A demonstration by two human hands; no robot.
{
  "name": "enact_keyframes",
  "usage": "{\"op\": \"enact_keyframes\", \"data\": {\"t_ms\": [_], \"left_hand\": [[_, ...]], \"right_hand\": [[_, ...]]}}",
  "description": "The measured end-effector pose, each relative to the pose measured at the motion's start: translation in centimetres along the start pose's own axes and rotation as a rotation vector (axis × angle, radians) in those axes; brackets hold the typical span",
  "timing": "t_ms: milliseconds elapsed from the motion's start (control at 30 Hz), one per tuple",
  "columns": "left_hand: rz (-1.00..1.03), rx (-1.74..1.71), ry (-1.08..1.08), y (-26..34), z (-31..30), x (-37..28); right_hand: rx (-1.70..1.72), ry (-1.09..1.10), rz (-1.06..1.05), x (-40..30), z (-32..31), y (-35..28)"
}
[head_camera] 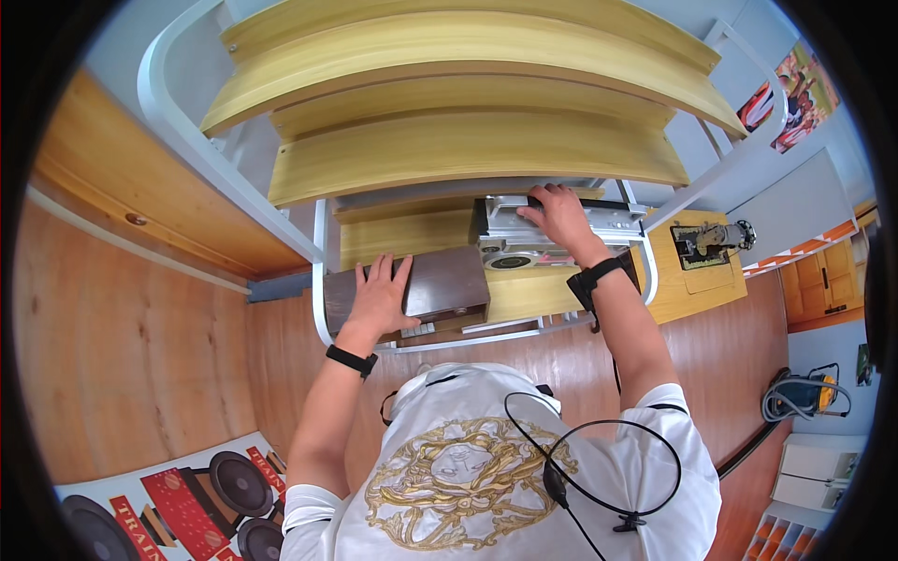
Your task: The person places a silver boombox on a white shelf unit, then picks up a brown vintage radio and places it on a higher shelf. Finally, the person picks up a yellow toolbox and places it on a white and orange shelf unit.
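A dark brown wood-cased device (445, 280), probably an old radio, lies across the left end of the low yellow shelf board (530, 294). White keys (419, 329) and a knob show at its front edge. My left hand (379, 298) spans its top, fingers spread to the far edge and thumb at the near edge. To the right stands a silver boombox (515, 235) with a round speaker on its front. My right hand (561, 214) is over the boombox's top, fingers curled across the rear edge by its handle; the fingertips are partly hidden.
Yellow shelf boards (477, 144) rise above in a white metal frame (235, 186). A sewing machine (712, 242) sits on a wooden table at right. Farther off are a vacuum cleaner (807, 396) and a poster (189, 491). A black cable (610, 421) hangs over my shirt.
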State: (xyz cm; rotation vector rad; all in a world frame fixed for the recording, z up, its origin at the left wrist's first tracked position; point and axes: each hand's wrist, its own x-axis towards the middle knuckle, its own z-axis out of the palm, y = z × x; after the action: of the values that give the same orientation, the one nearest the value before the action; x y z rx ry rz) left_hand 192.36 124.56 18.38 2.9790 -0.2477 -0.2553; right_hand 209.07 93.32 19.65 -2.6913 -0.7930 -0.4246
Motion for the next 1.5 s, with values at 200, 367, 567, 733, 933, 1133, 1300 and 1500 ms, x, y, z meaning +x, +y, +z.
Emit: {"op": "enact_keyframes", "data": {"t_ms": [200, 367, 567, 733, 933, 1133, 1300, 1500], "left_hand": [[0.052, 0.025, 0.048, 0.5, 0.3, -0.9], [0.057, 0.006, 0.039, 0.9, 0.4, -1.6], [0.058, 0.015, 0.055, 1.7, 0.4, -3.1], [0.049, 0.005, 0.088, 2.8, 0.8, -4.8], [-0.022, -0.047, 0.145, 5.0, 1.6, -6.6], [-0.134, -0.06, 0.243, 6.1, 1.0, -6.5], [-0.111, -0.034, 0.209, 5.5, 0.4, -4.3], [-0.035, -0.075, 0.163, 2.2, 0.3, -1.8]], "right_hand": [[0.025, -0.007, -0.08, -0.6, -0.3, 0.4], [0.072, -0.05, -0.154, -1.6, -1.7, 0.1], [0.126, -0.083, -0.214, -2.3, -2.4, 0.3], [0.105, -0.147, -0.215, -2.4, -3.1, -0.1], [0.08, -0.115, -0.26, -2.3, -2.6, 0.2], [0.085, -0.114, -0.318, -2.3, -2.7, 0.4], [0.086, -0.075, -0.323, -2.2, -2.5, 0.6], [0.075, -0.026, -0.322, -2.3, -2.1, 0.3]]}}
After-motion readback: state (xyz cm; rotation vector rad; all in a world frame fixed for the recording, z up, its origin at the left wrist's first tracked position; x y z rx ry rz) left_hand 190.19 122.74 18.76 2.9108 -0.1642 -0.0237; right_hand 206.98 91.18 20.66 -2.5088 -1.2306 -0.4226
